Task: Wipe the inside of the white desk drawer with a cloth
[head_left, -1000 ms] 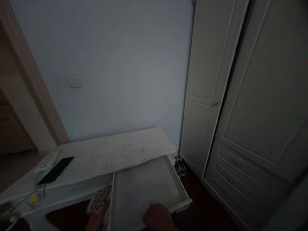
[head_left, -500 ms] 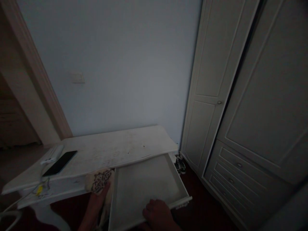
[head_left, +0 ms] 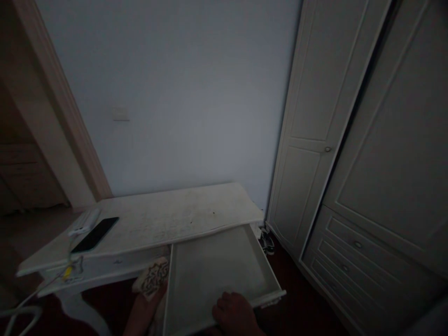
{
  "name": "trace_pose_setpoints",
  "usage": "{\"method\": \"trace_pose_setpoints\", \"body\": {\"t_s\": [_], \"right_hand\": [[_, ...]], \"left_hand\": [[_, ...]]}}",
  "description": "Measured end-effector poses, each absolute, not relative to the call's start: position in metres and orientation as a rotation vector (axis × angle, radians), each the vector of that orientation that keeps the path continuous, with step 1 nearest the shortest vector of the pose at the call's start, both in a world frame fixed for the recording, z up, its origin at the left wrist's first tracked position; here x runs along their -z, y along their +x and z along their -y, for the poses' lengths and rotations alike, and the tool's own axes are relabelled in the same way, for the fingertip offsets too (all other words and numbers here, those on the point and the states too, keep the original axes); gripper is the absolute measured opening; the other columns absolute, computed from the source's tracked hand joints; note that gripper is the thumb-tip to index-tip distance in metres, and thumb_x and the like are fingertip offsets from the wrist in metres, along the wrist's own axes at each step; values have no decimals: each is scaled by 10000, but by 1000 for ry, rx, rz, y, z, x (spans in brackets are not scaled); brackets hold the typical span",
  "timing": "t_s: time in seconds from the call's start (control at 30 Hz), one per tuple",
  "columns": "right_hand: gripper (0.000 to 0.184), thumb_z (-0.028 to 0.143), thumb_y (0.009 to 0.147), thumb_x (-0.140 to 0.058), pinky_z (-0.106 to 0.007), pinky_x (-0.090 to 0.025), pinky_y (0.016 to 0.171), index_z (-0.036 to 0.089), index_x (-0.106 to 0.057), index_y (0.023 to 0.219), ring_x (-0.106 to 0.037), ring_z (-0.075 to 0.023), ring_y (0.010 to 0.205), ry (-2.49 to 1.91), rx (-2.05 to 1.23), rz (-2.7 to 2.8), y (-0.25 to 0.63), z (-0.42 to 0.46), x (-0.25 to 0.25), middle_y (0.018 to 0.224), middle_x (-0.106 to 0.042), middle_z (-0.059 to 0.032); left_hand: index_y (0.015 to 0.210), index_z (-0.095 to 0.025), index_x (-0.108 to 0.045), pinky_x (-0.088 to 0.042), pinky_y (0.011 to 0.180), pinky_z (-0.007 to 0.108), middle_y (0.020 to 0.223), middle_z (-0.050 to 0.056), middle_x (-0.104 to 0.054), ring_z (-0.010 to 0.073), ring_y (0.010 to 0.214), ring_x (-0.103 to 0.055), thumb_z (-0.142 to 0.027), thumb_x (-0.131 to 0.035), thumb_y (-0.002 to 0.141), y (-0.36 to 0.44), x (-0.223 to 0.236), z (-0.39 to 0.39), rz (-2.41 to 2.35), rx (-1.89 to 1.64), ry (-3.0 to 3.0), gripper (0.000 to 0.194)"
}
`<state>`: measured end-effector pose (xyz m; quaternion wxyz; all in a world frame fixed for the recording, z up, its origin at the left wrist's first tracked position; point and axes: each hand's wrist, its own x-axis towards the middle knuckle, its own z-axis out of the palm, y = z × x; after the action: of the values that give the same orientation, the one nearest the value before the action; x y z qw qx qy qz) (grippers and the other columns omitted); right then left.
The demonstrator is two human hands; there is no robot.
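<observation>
Risk: leaning on the drawer (head_left: 220,266), well out, could tip or unseat it; the cloth (head_left: 156,276) might snag its side wall. Pose: my right hand (head_left: 234,311), knuckles up, fingers curled over the drawer's front; my left hand (head_left: 150,303) grips the cloth just left of the drawer, fingers mostly hidden.

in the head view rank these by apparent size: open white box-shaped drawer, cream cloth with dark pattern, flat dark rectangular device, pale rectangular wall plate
Largest: drawer
Middle, unranked: cloth and device look close in size; the left hand partly covers the cloth
Smallest: wall plate
</observation>
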<state>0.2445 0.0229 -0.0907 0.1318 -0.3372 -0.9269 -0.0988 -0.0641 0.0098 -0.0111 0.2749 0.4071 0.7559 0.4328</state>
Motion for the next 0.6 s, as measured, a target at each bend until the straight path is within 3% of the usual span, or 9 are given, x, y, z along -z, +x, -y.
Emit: {"method": "trace_pose_setpoints", "body": {"t_s": [0.23, 0.33, 0.47, 0.6], "right_hand": [[568, 781, 755, -771, -297, -469, 599, 234, -632, 817, -679, -229, 746, -960, 355, 2665, 245, -26, 97, 758, -716, -9], [557, 778, 773, -760, -307, -484, 617, 238, -643, 842, -682, -236, 771, -984, 293, 2691, 246, -23, 92, 784, -726, -10], [531, 756, 807, -745, -307, -492, 641, 236, -654, 862, -672, -239, 800, -990, 251, 2727, 246, -24, 90, 800, -727, -25], [545, 769, 827, -729, -292, -485, 647, 231, -645, 846, -655, -227, 797, -977, 255, 2725, 244, -26, 100, 790, -716, -28]], "left_hand": [[1047, -191, -707, -564, 1063, 511, 1124, 191, -808, 437, 1236, -709, -772, -596, 739, -69, -25, -17, -2161, -965, 1263, 667], [1025, -197, -704, -515, 1124, 546, 1130, 210, -796, 468, 1273, -680, -813, -598, 687, -73, -11, -11, -2169, -927, 1214, 711], [1001, -225, -702, -466, 1197, 488, 1171, 177, -798, 422, 1365, -628, -796, -661, 568, -80, 24, 0, -1993, -1082, 1048, 718], [924, -244, -713, -547, 1118, 478, 1048, 138, -821, 403, 1263, -701, -771, -676, 606, -82, 46, 20, -1975, -1092, 1054, 617]]}}
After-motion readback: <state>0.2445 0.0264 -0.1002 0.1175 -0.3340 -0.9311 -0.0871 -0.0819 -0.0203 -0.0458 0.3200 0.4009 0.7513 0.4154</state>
